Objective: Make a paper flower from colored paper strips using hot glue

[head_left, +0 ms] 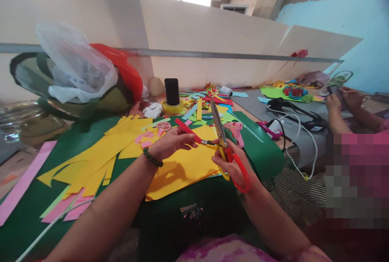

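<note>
My left hand [172, 143], with a dark green bead bracelet at its wrist, pinches a slim red stick-like thing [187, 130]. Its right end is dark and silvery; I cannot make out exactly what it is. Scissors [219, 126] with red and yellow handles point upward in my right hand [234, 166], whose fingers wrap the handles. The blades look nearly closed, just right of the red thing's end. Beneath both hands lie yellow paper sheets [173, 177] on a green mat [121, 209]. A pink glue gun [235, 131] rests behind my right hand.
Yellow strips [94, 160] and pink paper pieces [62, 208] spread at left. A phone [172, 91] stands in a yellow tape roll [173, 108]. Bags [82, 75] fill the back left. At right, another person's hands [334, 102] hold a phone, near a white cable [299, 132].
</note>
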### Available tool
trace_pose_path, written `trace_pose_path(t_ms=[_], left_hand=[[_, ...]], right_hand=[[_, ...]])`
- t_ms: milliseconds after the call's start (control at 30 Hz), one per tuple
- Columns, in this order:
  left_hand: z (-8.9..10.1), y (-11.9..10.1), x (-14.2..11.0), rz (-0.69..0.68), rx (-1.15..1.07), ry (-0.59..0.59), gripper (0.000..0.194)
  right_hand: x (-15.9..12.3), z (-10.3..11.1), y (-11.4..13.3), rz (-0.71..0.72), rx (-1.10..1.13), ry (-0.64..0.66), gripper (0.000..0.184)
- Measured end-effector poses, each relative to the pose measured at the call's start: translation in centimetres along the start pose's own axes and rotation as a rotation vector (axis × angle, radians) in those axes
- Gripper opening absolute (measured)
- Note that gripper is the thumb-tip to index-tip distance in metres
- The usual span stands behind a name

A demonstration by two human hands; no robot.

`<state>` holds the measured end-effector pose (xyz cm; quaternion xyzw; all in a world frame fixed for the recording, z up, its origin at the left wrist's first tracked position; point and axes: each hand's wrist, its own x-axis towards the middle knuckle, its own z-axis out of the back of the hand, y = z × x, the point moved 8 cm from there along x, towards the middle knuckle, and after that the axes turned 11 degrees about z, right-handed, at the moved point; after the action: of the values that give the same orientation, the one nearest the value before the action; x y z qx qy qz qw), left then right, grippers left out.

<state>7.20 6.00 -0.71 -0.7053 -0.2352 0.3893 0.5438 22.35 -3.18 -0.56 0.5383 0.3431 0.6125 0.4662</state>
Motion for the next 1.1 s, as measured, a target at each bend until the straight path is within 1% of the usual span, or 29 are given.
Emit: trace_pose_path(t_ms=[100, 200, 267, 333, 467, 600, 833, 933, 1100], left_hand=[[0.5, -0.2, -0.1, 0.005, -0.049, 0.022, 0.038], [0.5, -0.3, -0.2, 0.013, -0.050, 0.039, 0.040], [0.5, -0.5, -0.4, 0.004, -0.059, 0.028, 0.039], [0.5, -0.7, -0.5, -0.008, -0.073, 0.019, 0.038], [0.4, -0.6, -0.5, 0.001, -0.087, 0.010, 0.042], [0.0, -0.3, -0.4, 0.016, -0.050, 0.020, 0.043], [-0.2, -0.2, -0.4, 0.015, 0.002, 0.020, 0.044], [-0.3, -0.1, -0.3, 0.009, -0.007, 0.015, 0.046], [-0.5, -0.1, -0.3, 0.003, -0.006, 0.023, 0.045]], right_hand=[[-1.3, 0.9, 0.2, 0.044, -0.045, 0.041, 0.054], [-2.9, 1.1, 0.4, 0.099, -0.094, 0.192, 0.065], [-3.9, 0.9, 0.1, 0.092, -0.158, 0.294, 0.068], [-4.6, 0.6, -0.3, 0.055, -0.216, 0.375, 0.070], [-4.9, -0.1, -0.4, 0.037, -0.254, 0.442, 0.073], [-4.6, -0.7, -0.4, 0.069, -0.262, 0.478, 0.078], [-4.6, -0.9, -0.5, 0.096, -0.301, 0.492, 0.080], [-4.5, -1.0, -0.6, 0.083, -0.298, 0.491, 0.084], [-4.6, -1.2, -1.1, 0.024, -0.226, 0.493, 0.090]])
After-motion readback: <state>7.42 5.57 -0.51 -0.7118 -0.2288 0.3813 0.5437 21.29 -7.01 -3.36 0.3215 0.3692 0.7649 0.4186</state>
